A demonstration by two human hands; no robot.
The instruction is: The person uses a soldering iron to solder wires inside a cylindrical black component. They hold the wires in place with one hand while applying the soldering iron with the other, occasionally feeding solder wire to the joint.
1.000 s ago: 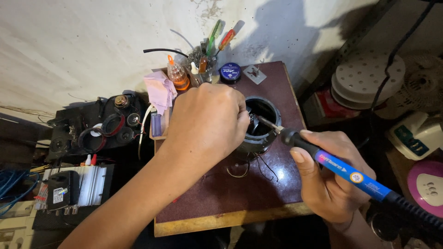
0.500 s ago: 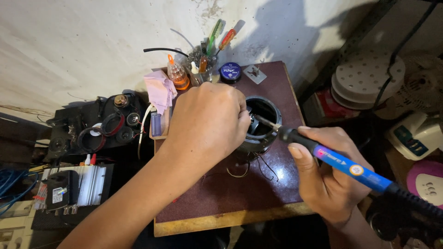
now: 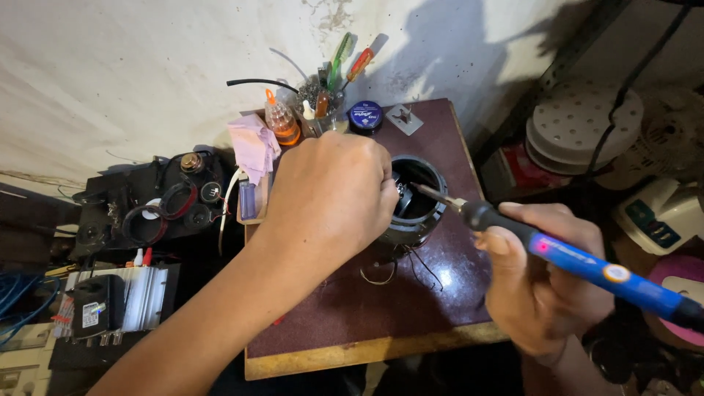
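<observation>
both hands are working at a round black housing sitting on the dark red board of the bench, toward its far right part. left hand is curling over the left rim of the housing, fingers folded down and gripping it, though what the fingertips are pinching inside is hidden. right hand is closing around a blue-handled soldering iron, its thin metal tip reaching into the open top of the housing. thin dark wires are trailing from under the housing toward the near edge. along the far edge are standing a jar of screwdrivers, a small orange bottle and a round blue tin. black electronic parts are lying off the left edge.
</observation>
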